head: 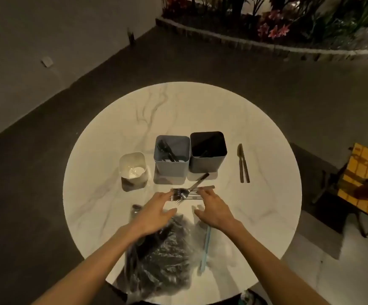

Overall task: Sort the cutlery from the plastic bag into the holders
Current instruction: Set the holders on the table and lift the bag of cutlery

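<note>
Both hands work over the fork bundle [184,193], the landmark here. Left hand [156,213], fingers extended and holding nothing, touches the tine end at the bundle's left. Right hand [215,209], fingers spread and likewise empty, rests at the handle end on its right. Bundle long axis runs left to right across the worktop [255,133], just beyond both palms. Three holders [172,155] stand behind the bundle; the plastic bag [165,256] lies nearer the person.

A dim patio or restaurant terrace: a round marble desk [255,137] on dark paving, a brick-edged flower bed [266,25] far beyond the hands, and a yellow tiled side table [359,172] off to their right.
</note>
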`<state>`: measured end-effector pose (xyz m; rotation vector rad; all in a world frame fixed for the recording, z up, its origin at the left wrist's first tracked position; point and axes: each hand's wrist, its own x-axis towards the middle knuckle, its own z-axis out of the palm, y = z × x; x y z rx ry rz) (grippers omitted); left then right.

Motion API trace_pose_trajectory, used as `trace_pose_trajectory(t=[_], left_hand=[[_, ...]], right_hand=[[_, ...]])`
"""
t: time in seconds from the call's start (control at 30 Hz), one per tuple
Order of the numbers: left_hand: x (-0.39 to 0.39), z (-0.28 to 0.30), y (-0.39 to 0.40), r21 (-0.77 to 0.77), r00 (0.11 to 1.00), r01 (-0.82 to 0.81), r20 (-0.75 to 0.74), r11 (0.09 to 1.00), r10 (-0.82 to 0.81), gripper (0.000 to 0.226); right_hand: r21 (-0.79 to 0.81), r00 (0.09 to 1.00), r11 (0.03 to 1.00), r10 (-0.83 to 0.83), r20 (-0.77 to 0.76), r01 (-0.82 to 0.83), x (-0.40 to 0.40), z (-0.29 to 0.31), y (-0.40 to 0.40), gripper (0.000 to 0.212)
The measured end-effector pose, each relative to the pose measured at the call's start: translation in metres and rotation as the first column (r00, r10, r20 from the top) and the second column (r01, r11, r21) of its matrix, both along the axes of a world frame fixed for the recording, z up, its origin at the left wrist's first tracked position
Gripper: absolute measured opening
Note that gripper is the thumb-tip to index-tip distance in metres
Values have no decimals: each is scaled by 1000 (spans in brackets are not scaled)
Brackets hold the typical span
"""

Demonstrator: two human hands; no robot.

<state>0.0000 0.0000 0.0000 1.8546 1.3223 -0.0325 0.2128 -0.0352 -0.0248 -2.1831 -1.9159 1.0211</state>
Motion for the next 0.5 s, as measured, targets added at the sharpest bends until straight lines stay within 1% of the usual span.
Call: trace_pose_trajectory(t=[0.07, 0.17, 0.27, 0.37, 0.43, 0.5], left_hand=[[4, -19, 0, -26, 999, -38, 22, 999, 39, 61], [6, -46, -9, -35, 993, -114, -17, 993, 113, 50], [10, -59, -12, -33, 990, -138, -36, 990, 137, 36], [12, -72, -12, -34, 981, -189, -40, 981, 188, 27], [12, -77, -16, -35, 973, -228, -38, 973, 227, 24], [13, -76, -19, -34, 965, -262, -42, 964, 261, 23]], right_hand=[[-20, 999, 999, 35, 12, -35, 2, -16, 12, 64], [-70, 989, 990, 127, 74, -122, 2, -40, 31, 69], [-35, 977, 982, 190, 94, -187, -1, -63, 48, 75], [17, 974, 975, 222, 54, -223, -1, -87, 66, 78], [9, 969, 971, 239, 68, -240, -2, -100, 70, 75], [9, 959, 965, 261, 107, -263, -4, -106, 73, 64]])
